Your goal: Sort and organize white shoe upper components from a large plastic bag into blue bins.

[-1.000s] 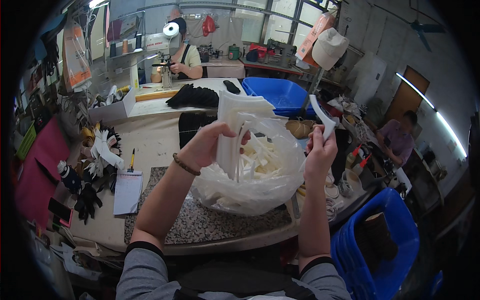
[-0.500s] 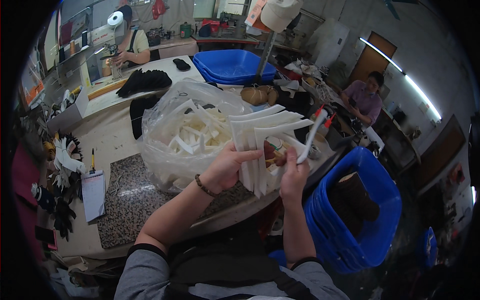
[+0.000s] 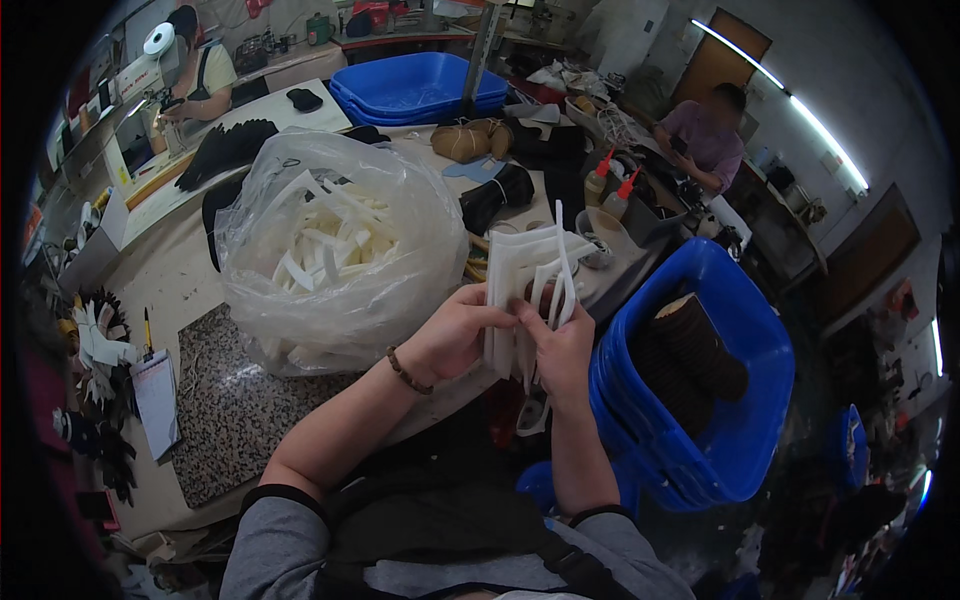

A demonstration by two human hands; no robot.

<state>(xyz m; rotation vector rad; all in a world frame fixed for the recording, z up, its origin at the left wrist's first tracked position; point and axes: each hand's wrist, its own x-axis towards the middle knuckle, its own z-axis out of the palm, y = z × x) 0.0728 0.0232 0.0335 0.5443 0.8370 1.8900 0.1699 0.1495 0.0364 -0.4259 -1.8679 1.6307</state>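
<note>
- Fingers [image 3: 492, 318] of the left hand [image 3: 448, 338] are closed around a loose stack of white, curved, flat strips [image 3: 507, 262], the thumb lying across the near face.
- The right hand [image 3: 562, 352] grips the same stack from its right side, the tip of its thumb close to the left thumb; one narrow strip rises upright above the others there. Exactly which strips its hidden fingers pinch, I cannot tell.
- The stack is held up in front of the body, near the right edge of the cloth-covered surface [image 3: 190, 285], just right of a large, clear, crumpled plastic bag [image 3: 410, 310].
- This bag stands open on the surface, filled with loose off-white strip pieces [image 3: 335, 240].
- A brown beaded bracelet [image 3: 405, 372] circles the left wrist.
- Partly under the bag is a speckled grey stone slab [image 3: 225, 430]; left of it rest a white notepad [image 3: 155, 405] and a yellow-and-black pen [image 3: 148, 330].
- Beyond the stack are a tied black bundle [image 3: 500, 192] and two squeeze bottles with red tips [image 3: 607, 190].
- To the right, nested blue plastic tubs [image 3: 765, 420] hold dark brown ribbed pieces [image 3: 665, 365].
- Farther off, one person [image 3: 205, 80] works at a white sewing machine [image 3: 140, 78]; another, in a purple shirt [image 3: 705, 145], sits at the right.
</note>
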